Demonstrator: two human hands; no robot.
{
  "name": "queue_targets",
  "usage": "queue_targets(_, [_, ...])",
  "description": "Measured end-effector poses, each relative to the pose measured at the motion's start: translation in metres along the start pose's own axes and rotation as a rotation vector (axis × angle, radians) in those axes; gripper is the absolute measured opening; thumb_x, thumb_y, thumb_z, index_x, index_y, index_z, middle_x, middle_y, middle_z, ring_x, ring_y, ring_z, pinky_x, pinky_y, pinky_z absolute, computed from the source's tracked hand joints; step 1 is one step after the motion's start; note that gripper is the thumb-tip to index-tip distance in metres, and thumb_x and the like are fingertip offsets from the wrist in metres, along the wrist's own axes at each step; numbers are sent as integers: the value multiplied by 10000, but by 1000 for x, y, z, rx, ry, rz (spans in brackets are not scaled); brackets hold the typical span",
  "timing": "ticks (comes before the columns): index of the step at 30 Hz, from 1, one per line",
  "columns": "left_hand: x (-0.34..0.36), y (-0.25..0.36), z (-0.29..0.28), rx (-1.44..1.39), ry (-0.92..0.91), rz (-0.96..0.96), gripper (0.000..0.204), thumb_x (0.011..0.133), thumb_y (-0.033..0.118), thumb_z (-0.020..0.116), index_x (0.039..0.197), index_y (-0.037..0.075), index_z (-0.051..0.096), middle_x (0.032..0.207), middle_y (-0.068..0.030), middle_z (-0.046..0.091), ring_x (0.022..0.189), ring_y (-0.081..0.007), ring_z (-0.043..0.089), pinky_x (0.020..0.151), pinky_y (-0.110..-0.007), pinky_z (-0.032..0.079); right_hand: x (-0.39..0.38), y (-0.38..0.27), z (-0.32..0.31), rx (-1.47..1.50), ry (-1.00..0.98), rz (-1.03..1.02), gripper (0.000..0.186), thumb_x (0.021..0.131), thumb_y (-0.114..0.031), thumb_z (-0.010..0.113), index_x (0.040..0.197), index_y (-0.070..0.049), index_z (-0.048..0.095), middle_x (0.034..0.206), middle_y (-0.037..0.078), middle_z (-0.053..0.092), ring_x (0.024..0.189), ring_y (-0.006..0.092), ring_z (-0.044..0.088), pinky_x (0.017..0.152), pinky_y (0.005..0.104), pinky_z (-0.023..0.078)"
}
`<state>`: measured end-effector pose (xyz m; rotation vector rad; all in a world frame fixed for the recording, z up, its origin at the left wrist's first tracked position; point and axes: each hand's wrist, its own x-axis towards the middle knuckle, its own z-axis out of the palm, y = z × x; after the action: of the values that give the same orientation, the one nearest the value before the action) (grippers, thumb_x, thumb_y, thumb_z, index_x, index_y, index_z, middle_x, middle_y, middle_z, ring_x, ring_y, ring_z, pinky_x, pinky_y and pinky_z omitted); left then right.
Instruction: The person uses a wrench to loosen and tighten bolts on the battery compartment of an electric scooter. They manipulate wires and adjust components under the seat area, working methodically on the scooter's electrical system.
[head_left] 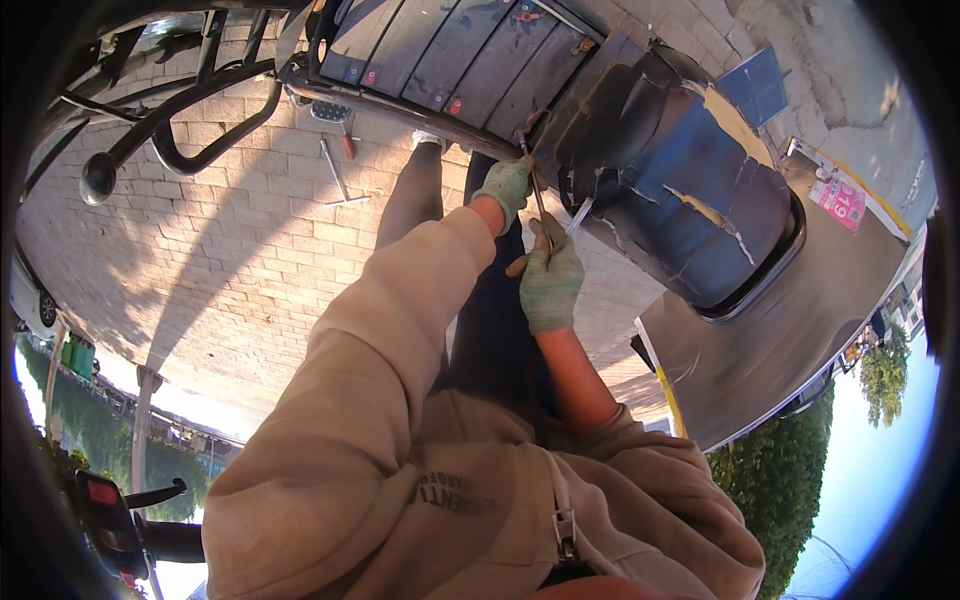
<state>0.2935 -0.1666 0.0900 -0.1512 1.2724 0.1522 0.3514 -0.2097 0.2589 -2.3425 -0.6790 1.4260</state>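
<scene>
Gripping a slender rod [538,188] in the gloved fingers of left hand [503,186] and right hand [552,288], beside a cracked black seat [690,240].

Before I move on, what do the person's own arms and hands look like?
The left hand and right hand each wear a pale green glove. The loose tan fabric sleeves look plain: the left reaches nearly to the wrist; the right stops higher, leaving the forearm bare.
</scene>
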Motion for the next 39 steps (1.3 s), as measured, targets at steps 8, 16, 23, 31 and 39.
queue_targets(8, [1, 2, 0, 6, 30, -8, 318, 1015, 335, 528, 886, 94, 691, 732, -4, 668, 540, -102, 468, 505, -280, 362, 0, -3, 6, 106, -8, 67, 313, 1054, -151, 458, 1294, 36, 533, 1102, 139, 691, 518, 124, 633, 494, 254, 486])
queue_targets(16, [15, 6, -31, 257, 117, 324, 284, 1031, 233, 478, 1074, 2, 638, 757, -118, 670, 718, -215, 651, 745, -345, 505, 18, -24, 1, -20, -2, -28, 289, 1052, -143, 453, 1246, 42, 562, 1042, 142, 697, 524, 144, 643, 506, 268, 491])
queue_targets(23, [21, 8, -47, 441, 66, 420, 273, 969, 160, 486, 1133, -8, 625, 898, -132, 715, 864, -205, 684, 792, -322, 513, 25, -30, 6, 39, -28, 41, 316, 1046, -150, 465, 1264, 64, 548, 1094, 158, 695, 515, 144, 632, 498, 254, 495])
queue_targets(31, [0, -2, -5, 328, -71, 61, 375, 1023, 367, 481, 971, 56, 683, 753, -22, 611, 620, -141, 518, 559, -310, 413, 5, -11, 7, 254, -6, 186, 369, 1036, -208, 508, 1293, 56, 513, 1028, 151, 704, 447, 140, 581, 419, 270, 465])
queue_targets(39, [-16, 4, 4, 60, -10, -103, 385, 1021, 403, 501, 934, 74, 680, 705, 1, 556, 528, -128, 435, 499, -287, 368, 3, -19, 9, 210, -14, 219, 346, 1037, -177, 491, 1281, 67, 513, 1032, 165, 713, 424, 129, 552, 396, 263, 445])
